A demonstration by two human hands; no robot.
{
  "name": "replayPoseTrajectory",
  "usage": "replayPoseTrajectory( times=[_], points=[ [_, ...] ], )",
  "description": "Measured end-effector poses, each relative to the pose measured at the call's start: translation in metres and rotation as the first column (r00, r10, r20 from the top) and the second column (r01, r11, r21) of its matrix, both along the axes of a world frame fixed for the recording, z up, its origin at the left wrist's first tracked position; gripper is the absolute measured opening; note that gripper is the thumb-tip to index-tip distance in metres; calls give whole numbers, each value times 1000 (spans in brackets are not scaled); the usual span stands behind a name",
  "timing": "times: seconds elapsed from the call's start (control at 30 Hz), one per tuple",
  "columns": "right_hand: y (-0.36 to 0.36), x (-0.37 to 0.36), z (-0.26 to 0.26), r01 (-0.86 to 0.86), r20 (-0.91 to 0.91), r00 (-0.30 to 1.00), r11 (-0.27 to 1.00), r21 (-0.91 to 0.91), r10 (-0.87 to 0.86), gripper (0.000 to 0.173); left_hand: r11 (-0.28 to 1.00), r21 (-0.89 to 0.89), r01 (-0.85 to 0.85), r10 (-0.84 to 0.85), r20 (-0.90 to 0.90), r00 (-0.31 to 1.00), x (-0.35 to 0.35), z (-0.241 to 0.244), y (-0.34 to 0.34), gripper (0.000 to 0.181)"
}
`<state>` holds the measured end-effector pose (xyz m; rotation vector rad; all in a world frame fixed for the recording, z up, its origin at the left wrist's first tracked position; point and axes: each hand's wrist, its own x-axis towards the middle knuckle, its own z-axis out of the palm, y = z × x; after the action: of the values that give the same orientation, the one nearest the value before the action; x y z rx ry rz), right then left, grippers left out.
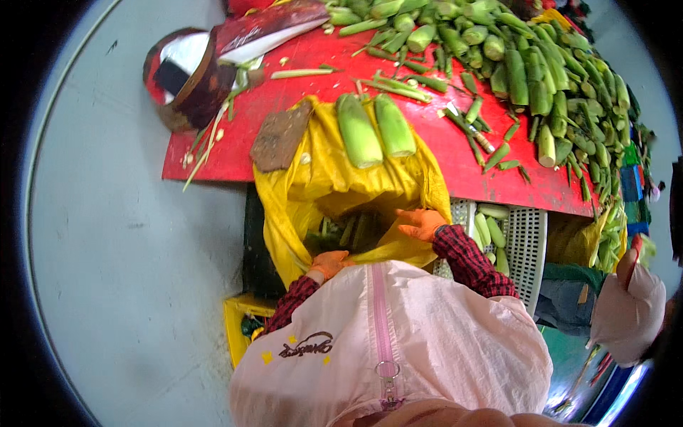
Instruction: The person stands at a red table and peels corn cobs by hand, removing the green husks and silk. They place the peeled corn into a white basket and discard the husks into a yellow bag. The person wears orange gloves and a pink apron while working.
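A yellow plastic bag (349, 181) hangs open from the edge of a red table, its mouth facing me. Some green leafy pieces (347, 230) lie in the shadow inside it. My left hand (329, 263), in an orange glove, rests at the bag's near rim; whether it pinches the plastic is hard to see. At the right side of the mouth is my right hand (422, 224), also orange-gloved, its fingers apart and no object visible in them. Two ears of corn (358, 131) in green husks lie side by side on the bag's upper part, beyond both hands.
A large heap of husked-in corn (528, 80) covers the red table's (315, 50) far right, with a knife (472, 128) and trimmings nearer. Left stand a brown board (280, 137) and round container (187, 80). A white basket (525, 251) holds pale ears. Another person's gloved hand (629, 304) is at right.
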<state>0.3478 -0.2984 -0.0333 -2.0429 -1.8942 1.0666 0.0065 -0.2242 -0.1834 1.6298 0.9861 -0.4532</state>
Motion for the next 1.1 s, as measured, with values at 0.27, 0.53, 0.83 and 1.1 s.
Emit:
replayPoseTrajectory(
  times=[0.27,0.53,0.83,1.1],
  points=[
    [15,82,28,755,-785,511,619,216,-349,38,868,487,-96,-50,278,959,48,62,21,50],
    [-10,355,11,909,-810,291,-118,401,-510,44,863,340,-373,229,395,890,68,75,15,36],
    [-64,476,-3,904,180,98,163,395,-979,98,146,-707,-692,883,-222,414,92,168,-13,49],
    [-61,441,-2,980,-680,-180,-69,-188,-711,69,763,89,-640,607,239,758,11,21,16,35]
  ],
)
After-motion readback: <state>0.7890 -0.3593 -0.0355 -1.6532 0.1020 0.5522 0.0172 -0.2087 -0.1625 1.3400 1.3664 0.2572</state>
